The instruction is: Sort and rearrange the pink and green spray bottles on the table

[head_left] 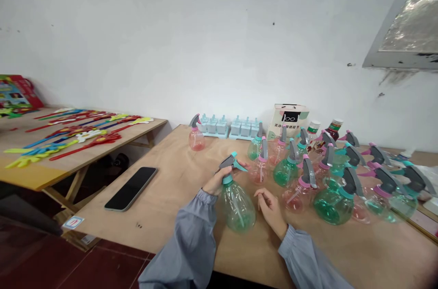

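Note:
A clear green spray bottle (238,207) with a teal collar and grey trigger head stands tilted at the table's front. My left hand (219,179) is wrapped round its neck and head. Just right of that bottle, my right hand (269,207) hovers low with its fingers curled together; whether anything is between them is hidden. Several green and pink spray bottles crowd the right side, among them a pink one (296,198) and a green one (333,207) near my right hand. Another pink bottle (196,139) stands alone at the back left.
A black phone (131,188) lies on the wooden table (160,229) at left. Pale blue popsicle moulds (214,127) and a printed bag (288,121) stand by the wall. Colourful hand-shaped sticks (91,136) cover a second table at far left.

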A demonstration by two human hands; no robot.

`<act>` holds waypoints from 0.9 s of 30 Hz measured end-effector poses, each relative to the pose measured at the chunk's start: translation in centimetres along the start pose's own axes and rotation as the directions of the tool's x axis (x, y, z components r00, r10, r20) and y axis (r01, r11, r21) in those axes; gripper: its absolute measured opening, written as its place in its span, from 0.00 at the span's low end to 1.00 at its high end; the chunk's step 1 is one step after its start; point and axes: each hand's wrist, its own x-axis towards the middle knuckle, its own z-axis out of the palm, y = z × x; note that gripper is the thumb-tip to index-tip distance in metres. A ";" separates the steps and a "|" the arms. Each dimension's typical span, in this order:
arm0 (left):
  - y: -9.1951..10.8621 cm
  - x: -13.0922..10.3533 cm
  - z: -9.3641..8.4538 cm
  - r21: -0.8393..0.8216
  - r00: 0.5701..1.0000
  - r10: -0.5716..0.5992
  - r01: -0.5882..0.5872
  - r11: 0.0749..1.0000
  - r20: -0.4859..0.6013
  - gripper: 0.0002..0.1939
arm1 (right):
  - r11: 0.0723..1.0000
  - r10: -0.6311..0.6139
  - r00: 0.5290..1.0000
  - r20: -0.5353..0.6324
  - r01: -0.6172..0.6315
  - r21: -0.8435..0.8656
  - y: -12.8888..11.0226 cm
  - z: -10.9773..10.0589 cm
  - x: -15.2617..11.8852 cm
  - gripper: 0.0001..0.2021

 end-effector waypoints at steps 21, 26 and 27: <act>7.6 0.5 -15.0 0.770 0.656 0.545 0.088 0.631 -0.522 0.26 | 0.999 0.040 0.997 0.061 -0.042 0.032 -0.1 0.2 -0.4 0.19; 5.3 0.3 -17.1 0.847 0.542 0.661 0.222 0.482 -0.518 0.21 | 0.998 0.037 0.998 0.057 -0.040 0.046 -0.2 0.3 -0.3 0.18; 4.9 0.3 -17.2 0.849 0.508 0.684 0.242 0.471 -0.524 0.21 | 0.998 0.035 0.998 0.060 -0.038 0.049 -0.2 0.3 -0.4 0.18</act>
